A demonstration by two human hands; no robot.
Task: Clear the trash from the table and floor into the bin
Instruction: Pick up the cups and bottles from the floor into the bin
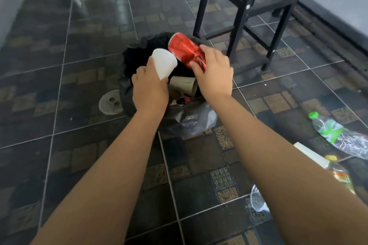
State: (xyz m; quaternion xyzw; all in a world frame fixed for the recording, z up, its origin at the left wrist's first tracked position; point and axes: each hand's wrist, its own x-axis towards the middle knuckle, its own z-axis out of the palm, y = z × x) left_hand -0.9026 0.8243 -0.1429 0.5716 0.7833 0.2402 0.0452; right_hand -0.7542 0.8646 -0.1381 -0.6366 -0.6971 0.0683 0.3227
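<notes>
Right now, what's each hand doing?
Left hand: closed around a white cup.
Right hand: closed around a crushed red can.

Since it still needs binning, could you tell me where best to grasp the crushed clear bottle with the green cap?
Probably the neck just below the green cap, from above: the crushed clear bottle lies flat on the floor, and its crumpled body looks likely to give.

Two hands: the left hand [149, 90] and the right hand [214, 72]. One white cup [164, 62], one crushed red can [185, 49], one cardboard tube [184, 85] in one black-lined bin [135, 51]. Two plastic bottles at right: a green-capped bottle [336, 133] and a yellow-capped bottle [338, 171]. One clear plastic cup [256, 199] at lower right. One floor drain cover [110, 102].
</notes>
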